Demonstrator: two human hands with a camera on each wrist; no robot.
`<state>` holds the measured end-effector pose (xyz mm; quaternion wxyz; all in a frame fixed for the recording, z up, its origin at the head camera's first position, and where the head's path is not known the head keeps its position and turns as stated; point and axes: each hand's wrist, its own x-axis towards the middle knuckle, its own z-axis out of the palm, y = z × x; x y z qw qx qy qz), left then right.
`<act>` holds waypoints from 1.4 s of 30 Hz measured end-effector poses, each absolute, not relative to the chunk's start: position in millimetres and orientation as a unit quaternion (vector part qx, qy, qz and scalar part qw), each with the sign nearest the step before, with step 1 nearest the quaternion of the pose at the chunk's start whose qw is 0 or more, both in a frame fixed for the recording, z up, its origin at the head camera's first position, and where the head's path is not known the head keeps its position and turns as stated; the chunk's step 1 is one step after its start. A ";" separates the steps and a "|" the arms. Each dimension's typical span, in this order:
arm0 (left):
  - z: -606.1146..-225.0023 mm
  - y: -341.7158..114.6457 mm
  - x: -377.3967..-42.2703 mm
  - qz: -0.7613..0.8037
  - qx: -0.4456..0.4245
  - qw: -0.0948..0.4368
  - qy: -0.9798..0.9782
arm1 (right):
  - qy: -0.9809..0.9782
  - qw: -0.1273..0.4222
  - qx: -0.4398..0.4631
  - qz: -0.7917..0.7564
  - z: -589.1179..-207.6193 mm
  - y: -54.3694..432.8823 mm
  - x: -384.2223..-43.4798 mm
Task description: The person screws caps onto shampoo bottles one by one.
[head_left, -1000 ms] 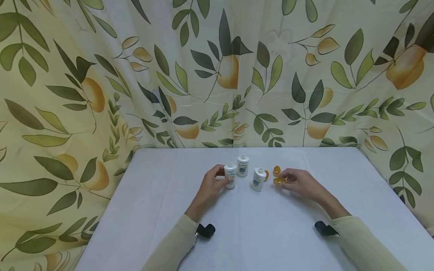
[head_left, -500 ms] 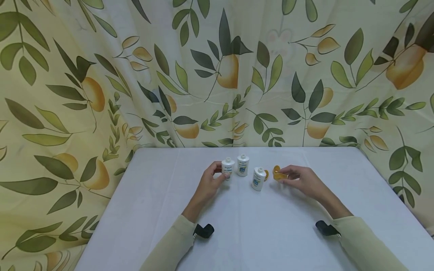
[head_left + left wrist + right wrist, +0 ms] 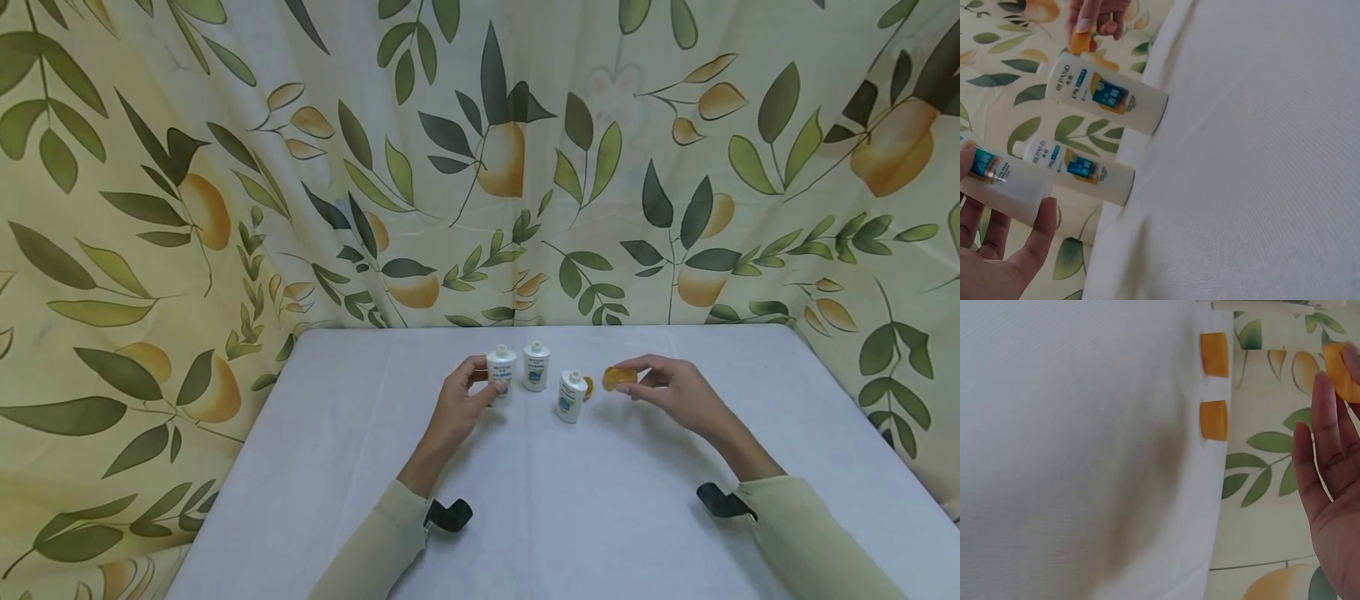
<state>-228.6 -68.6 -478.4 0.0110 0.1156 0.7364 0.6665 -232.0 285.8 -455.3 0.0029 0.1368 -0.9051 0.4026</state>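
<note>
My left hand [image 3: 457, 408] holds a small white shampoo bottle [image 3: 501, 358] between thumb and fingers. The bottle is upright, its base raised off the table in the left wrist view. Two similar bottles stand on the table: one farther back [image 3: 536, 360], one nearer [image 3: 571, 400]. All three have bare narrow necks. An orange cap [image 3: 618, 379] is pinched by my right hand [image 3: 682, 396], above the table. Two more orange caps, one higher [image 3: 1214, 355] and one lower [image 3: 1214, 420] in the right wrist view, rest on the table. The held cap and hand hide one of them from the head view.
A white cloth covers the table [image 3: 525, 517]. Behind it and on the left hangs a curtain [image 3: 450, 250] with leaves and fruit printed on it. Black camera mounts, one left [image 3: 450, 515] and one right [image 3: 723, 500], sit at my wrists.
My right hand has lifted the orange cap off the table and moved it slightly away from me. The left hand has raised its bottle and shifted a little to the left.
</note>
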 end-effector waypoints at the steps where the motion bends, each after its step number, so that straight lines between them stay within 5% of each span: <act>1: -477.9 -69.1 -228.2 0.668 0.114 0.011 0.735 | -0.904 0.006 0.138 0.405 -453.4 285.1 -231.5; 42: -437.4 -59.9 -194.9 0.668 0.180 0.000 0.722 | -0.863 0.080 0.246 0.434 -384.2 229.5 -212.4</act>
